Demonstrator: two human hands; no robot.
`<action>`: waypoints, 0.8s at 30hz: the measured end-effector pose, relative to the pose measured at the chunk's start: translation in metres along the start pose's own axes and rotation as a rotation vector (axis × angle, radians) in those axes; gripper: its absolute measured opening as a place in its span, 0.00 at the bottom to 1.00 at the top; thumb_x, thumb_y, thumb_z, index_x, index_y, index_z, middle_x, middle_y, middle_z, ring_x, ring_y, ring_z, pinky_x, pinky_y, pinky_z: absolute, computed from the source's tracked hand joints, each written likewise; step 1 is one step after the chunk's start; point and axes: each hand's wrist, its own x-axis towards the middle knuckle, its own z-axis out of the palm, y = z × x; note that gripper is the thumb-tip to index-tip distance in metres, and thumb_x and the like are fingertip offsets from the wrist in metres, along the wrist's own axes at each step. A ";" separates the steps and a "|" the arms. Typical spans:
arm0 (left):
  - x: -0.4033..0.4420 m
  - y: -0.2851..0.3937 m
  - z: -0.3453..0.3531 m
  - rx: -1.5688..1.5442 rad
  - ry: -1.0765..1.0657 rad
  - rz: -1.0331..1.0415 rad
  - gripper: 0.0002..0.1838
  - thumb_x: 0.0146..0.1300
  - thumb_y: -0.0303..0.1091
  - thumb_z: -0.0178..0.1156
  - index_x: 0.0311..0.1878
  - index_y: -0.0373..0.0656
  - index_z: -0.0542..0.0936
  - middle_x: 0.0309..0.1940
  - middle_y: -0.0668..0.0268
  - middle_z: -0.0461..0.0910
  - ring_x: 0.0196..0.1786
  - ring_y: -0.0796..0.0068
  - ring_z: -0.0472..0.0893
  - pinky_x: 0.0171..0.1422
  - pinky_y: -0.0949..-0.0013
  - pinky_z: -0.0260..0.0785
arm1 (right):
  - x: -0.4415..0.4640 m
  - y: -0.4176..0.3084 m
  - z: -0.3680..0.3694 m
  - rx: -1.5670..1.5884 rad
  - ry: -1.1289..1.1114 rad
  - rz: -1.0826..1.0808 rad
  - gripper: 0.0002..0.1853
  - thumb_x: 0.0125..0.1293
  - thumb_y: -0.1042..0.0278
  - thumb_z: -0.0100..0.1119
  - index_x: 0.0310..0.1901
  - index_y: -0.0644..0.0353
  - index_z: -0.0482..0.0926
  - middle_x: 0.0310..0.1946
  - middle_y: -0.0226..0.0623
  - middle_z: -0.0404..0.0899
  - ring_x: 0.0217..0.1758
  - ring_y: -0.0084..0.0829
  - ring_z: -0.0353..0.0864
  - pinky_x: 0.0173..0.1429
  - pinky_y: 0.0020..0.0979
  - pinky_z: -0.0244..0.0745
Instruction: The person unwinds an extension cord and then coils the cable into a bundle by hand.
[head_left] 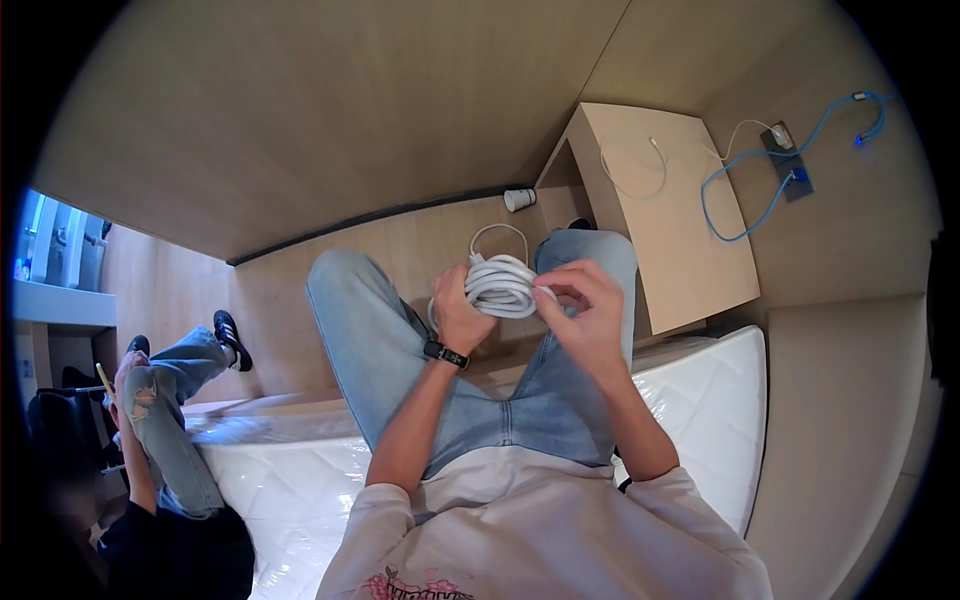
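Observation:
A thick white cable (500, 287) is wound into a bundle of several loops above my lap, between my knees. My left hand (462, 310), with a black band on its wrist, is closed around the left side of the coil. On the other side, my right hand (585, 305) pinches the cable at the coil's right edge with thumb and fingers. A thinner loop of the cable rises beyond the bundle, near a white connector at its top left. The fingertips of my left hand are partly hidden behind the coil.
I sit on a plastic-wrapped mattress (705, 420). A small wooden cabinet (690, 240) stands at right, with a thin white cable on top. A blue cable (745, 155) hangs from a wall socket (790, 165). A white cup (519, 200) lies on the floor. Another person (180, 420) sits at left.

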 end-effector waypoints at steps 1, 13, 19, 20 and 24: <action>0.000 0.001 0.001 -0.037 0.023 -0.032 0.17 0.40 0.30 0.70 0.31 0.40 0.72 0.29 0.56 0.74 0.35 0.49 0.73 0.41 0.55 0.64 | 0.001 -0.001 0.001 0.063 -0.014 0.048 0.10 0.55 0.82 0.63 0.40 0.63 0.82 0.34 0.34 0.77 0.33 0.25 0.79 0.39 0.22 0.74; -0.004 -0.016 0.003 -0.209 0.240 -0.195 0.20 0.41 0.34 0.72 0.35 0.38 0.74 0.31 0.55 0.78 0.34 0.55 0.79 0.39 0.61 0.70 | 0.068 -0.021 -0.019 -0.214 -0.513 -0.191 0.15 0.60 0.73 0.61 0.50 0.60 0.81 0.42 0.37 0.81 0.41 0.27 0.78 0.42 0.27 0.74; -0.008 -0.023 -0.007 -0.296 0.294 -0.279 0.20 0.42 0.34 0.72 0.37 0.38 0.75 0.30 0.55 0.76 0.35 0.57 0.78 0.42 0.61 0.70 | 0.172 -0.056 -0.016 0.136 -0.299 0.005 0.21 0.68 0.62 0.56 0.60 0.57 0.73 0.49 0.32 0.80 0.52 0.22 0.77 0.50 0.26 0.72; -0.008 -0.030 -0.007 -0.144 0.314 -0.171 0.19 0.44 0.33 0.71 0.37 0.38 0.74 0.30 0.59 0.77 0.34 0.67 0.78 0.41 0.66 0.71 | 0.175 -0.049 -0.015 0.134 -0.313 -0.007 0.20 0.69 0.61 0.55 0.61 0.56 0.72 0.49 0.33 0.80 0.53 0.22 0.76 0.51 0.26 0.72; -0.001 -0.028 -0.013 0.000 0.348 0.013 0.18 0.44 0.34 0.71 0.33 0.38 0.73 0.28 0.59 0.75 0.32 0.61 0.76 0.39 0.63 0.68 | 0.128 0.031 0.014 0.090 -0.536 0.002 0.17 0.71 0.59 0.52 0.54 0.60 0.78 0.52 0.33 0.78 0.53 0.25 0.76 0.59 0.29 0.69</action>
